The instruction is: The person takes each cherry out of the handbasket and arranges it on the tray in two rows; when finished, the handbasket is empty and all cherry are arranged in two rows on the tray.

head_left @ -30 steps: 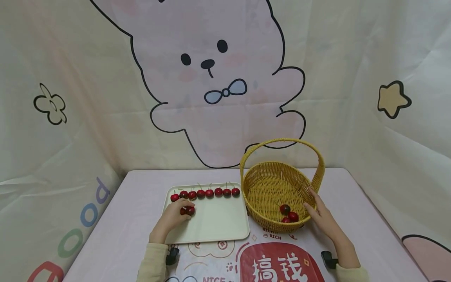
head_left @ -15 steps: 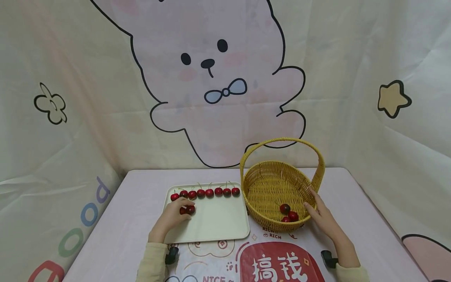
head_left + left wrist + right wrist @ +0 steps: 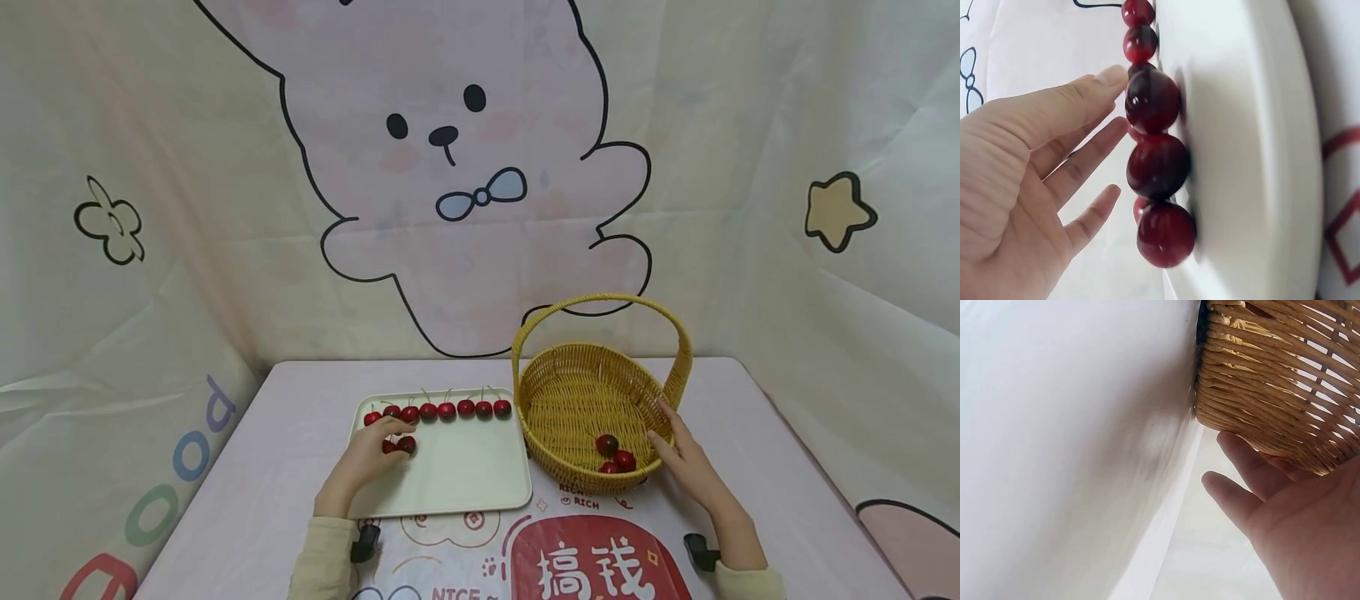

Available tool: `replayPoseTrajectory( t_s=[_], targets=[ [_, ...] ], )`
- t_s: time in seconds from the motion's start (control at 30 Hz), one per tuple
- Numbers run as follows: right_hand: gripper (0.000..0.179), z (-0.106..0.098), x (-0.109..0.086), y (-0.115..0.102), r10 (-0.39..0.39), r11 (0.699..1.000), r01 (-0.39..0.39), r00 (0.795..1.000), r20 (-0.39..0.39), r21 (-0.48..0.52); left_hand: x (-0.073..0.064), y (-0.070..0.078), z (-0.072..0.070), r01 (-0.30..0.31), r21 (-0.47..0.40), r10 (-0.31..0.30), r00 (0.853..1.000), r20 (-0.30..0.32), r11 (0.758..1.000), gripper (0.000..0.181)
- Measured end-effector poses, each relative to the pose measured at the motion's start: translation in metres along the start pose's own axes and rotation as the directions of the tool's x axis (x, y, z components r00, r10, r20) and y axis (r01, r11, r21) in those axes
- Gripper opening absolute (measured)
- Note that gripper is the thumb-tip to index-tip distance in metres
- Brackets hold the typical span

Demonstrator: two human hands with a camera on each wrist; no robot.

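Note:
A cream tray point(image 3: 465, 479) holds a back row of several red cherries point(image 3: 447, 411). My left hand point(image 3: 367, 457) is over the tray's left part, thumb and fingers apart around a cherry point(image 3: 407, 445) in a front row. In the left wrist view, that row has three dark red cherries point(image 3: 1159, 165) in line; the thumb tip is close to the farthest one, and I cannot tell if it touches. At right my right hand point(image 3: 686, 462) holds the rim of a yellow wicker basket point(image 3: 585, 367), thumb over the edge, fingers outside. Three cherries point(image 3: 623, 461) lie inside it.
The basket's tall arched handle point(image 3: 600, 297) rises above it. Under both lies a pale tablecloth point(image 3: 750, 433) with a red printed patch point(image 3: 592, 558) in front. A fabric backdrop with a cartoon bear point(image 3: 465, 250) stands behind the table.
My left hand's thumb and fingers have parted slightly around the front cherry, which has shifted a very little. The right hand and basket stay where they were.

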State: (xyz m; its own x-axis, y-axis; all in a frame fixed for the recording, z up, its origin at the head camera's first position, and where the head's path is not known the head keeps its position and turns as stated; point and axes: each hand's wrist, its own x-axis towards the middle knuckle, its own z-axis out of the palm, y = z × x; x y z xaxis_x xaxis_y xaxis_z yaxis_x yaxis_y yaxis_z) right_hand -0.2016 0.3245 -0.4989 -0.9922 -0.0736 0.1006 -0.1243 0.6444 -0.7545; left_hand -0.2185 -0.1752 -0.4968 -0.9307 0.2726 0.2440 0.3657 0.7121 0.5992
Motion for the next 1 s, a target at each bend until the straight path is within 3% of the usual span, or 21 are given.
replayPoseTrajectory(
  t_s=[0.2, 0.73, 0.87, 1.0],
  targets=[
    [0.067, 0.001, 0.000, 0.002, 0.004, 1.000, -0.004, 1.000, 0.002, 0.003, 0.002, 0.011, 0.003, -0.072, -0.045, 0.072, 0.997, 0.008, 0.996, 0.036],
    [0.067, 0.001, 0.000, 0.002, -0.005, 1.000, 0.004, 1.000, -0.006, -0.007, 0.011, 0.042, 0.029, -0.131, -0.165, 0.138, 0.990, 0.031, 0.978, 0.034],
    [0.067, 0.001, 0.000, 0.001, -0.007, 1.000, 0.007, 1.000, -0.006, -0.006, 0.012, 0.052, 0.040, -0.180, -0.165, 0.189, 0.981, 0.044, 0.970, 0.033],
    [0.067, 0.001, 0.000, 0.000, -0.015, 1.000, 0.015, 1.000, -0.008, -0.007, 0.013, 0.062, 0.052, -0.255, -0.170, 0.268, 0.961, 0.060, 0.952, 0.032]
  ],
)
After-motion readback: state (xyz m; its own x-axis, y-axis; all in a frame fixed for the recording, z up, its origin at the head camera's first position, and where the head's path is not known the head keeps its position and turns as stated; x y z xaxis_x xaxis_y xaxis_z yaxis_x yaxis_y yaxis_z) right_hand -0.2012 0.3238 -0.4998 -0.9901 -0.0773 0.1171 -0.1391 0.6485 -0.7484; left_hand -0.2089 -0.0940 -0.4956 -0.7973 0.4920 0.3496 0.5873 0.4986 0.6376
